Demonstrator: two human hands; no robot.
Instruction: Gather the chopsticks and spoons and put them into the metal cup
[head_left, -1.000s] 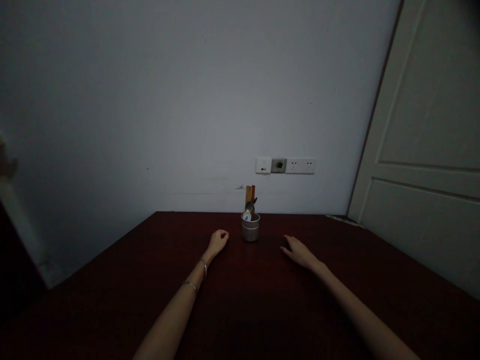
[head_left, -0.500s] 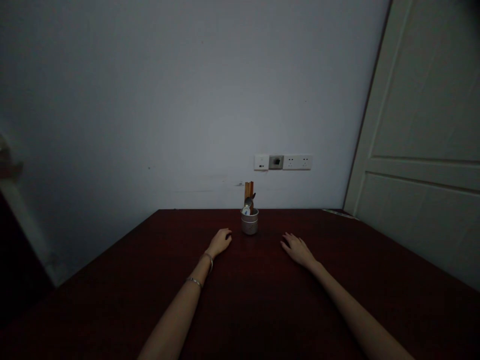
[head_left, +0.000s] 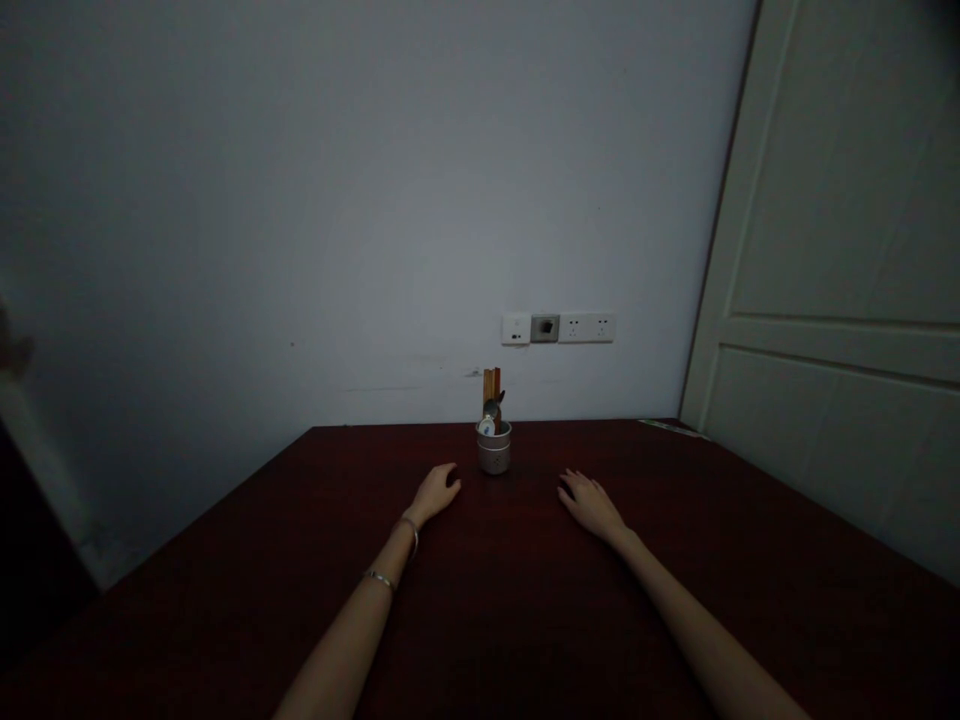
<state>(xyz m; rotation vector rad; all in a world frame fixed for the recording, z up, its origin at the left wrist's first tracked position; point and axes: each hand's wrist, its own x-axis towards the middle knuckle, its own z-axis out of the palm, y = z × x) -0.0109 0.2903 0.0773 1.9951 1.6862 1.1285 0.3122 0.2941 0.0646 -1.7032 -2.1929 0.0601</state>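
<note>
The utensil cup stands between left fingers, seemingly curled but parted, and right fingers, spread.

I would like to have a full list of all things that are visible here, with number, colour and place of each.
utensil holder: 1, grey, on the table between the hands
chopsticks: count unclear, brown and reddish, upright in the holder
spoons: at least 2, one white, one dark, in the holder
table: 1, dark red, below everything
wall plates: a row, white with one grey, on the wall
wall: 1, pale grey, behind the table
panelled door: 1, pale, right
bracelets: 2, silvery, left forearm
left hand: 1, bare, left of holder
right hand: 1, bare, right of holder
</note>
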